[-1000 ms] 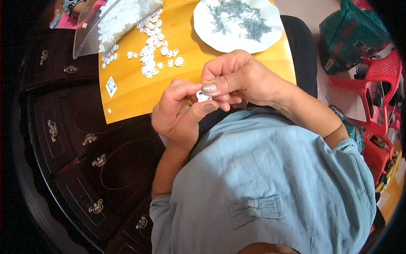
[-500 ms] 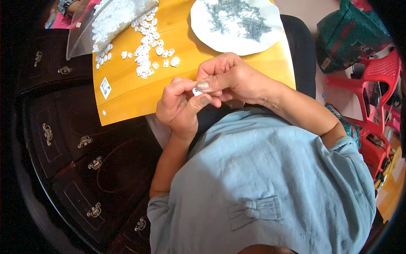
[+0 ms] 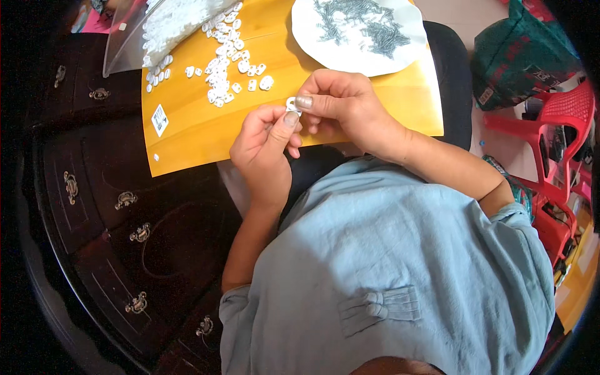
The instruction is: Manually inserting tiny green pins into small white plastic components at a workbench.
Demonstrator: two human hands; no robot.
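A small white plastic piece (image 3: 290, 107) with an opening in it is pinched between the fingertips of both hands. My left hand (image 3: 264, 134) grips it from below with thumb and forefinger. The thumb and forefinger of my right hand (image 3: 351, 107) close on its upper right side. Just beyond the hands, many loose white plastic pieces (image 3: 219, 80) of the same sort lie in a strip on a yellow board (image 3: 194, 140). A white plate (image 3: 312, 55) holds heaps of tiny dark grey metal parts, perhaps springs, too small to be sure.
A clear bag (image 3: 181, 34) full of white pieces lies open at the far left of the board. Dark wooden drawers (image 3: 169, 219) with metal handles stand on the left. To the right are a red plastic chair (image 3: 534, 128) and a dark green bag (image 3: 519, 59).
Both hands have moved slightly up and away from my body with the white piece. More of the piece now shows between the thumbs. The view has shifted a little.
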